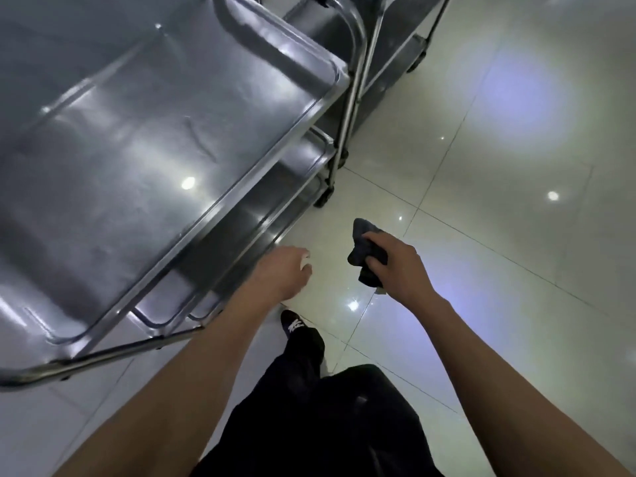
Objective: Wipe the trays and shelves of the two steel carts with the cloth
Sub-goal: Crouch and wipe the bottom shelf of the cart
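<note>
A steel cart fills the left of the head view, its top tray (144, 139) shiny and bare. Lower shelves (261, 215) show under the tray's right edge. A second steel cart (389, 53) stands behind it at the top. My right hand (395, 266) grips a bunched dark cloth (366, 251) over the floor, to the right of the near cart. My left hand (285, 270) hangs beside the lower shelf's edge with fingers loosely curled, holding nothing.
Glossy pale floor tiles (499, 201) spread to the right and below, with light reflections. The near cart's caster (325, 197) and the far cart's caster (414, 63) sit on the floor. My dark trousers and a shoe (292, 325) are below.
</note>
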### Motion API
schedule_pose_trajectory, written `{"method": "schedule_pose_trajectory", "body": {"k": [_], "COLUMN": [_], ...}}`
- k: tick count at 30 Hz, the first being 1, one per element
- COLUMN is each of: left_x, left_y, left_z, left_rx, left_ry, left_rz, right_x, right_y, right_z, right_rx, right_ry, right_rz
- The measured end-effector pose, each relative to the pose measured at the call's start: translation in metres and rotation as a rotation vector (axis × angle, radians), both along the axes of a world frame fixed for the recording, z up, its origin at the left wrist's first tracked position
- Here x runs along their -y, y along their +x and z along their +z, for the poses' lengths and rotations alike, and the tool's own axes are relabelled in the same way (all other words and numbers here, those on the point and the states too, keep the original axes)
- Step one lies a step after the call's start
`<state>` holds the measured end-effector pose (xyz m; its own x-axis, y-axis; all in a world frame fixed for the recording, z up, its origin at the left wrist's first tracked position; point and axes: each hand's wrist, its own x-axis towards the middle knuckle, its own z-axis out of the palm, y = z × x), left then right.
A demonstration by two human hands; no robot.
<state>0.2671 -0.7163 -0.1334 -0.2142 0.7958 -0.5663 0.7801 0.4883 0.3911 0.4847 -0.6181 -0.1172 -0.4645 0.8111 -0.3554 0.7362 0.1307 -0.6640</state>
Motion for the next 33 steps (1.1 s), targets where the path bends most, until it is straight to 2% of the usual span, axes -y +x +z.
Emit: {"method": "schedule_pose_trajectory", "body": {"k": [8, 13, 17, 26, 33], "left_x": [0.014, 0.041, 0.063, 0.125, 0.176], "left_y": [0.000, 0.027, 0.055, 0.056, 0.028], "left_z": [-0.024, -0.048, -0.078, -0.168, -0.248], "left_rx": [0.067, 0.071, 0.090, 0.095, 0.085], "left_ry": [-0.094, -0.101, -0.152, -0.154, -0.020], "left_rz": [0.352, 0.638, 0.771, 0.948, 1.022], "right_x": [-0.060, -0.087, -0.087, -0.033, 0.028], "right_y": [-0.033, -0.051, -0.061, -0.084, -0.115], "right_z": [-0.034, -0.077, -0.119, -0.229, -0.306], "right_rx": [0.055, 0.071, 0.099, 0.152, 0.112], "right_ry": [-0.063, -0.100, -0.110, -0.170, -0.196], "right_rz": [0.277, 0.543, 0.722, 0.791, 0.784]}}
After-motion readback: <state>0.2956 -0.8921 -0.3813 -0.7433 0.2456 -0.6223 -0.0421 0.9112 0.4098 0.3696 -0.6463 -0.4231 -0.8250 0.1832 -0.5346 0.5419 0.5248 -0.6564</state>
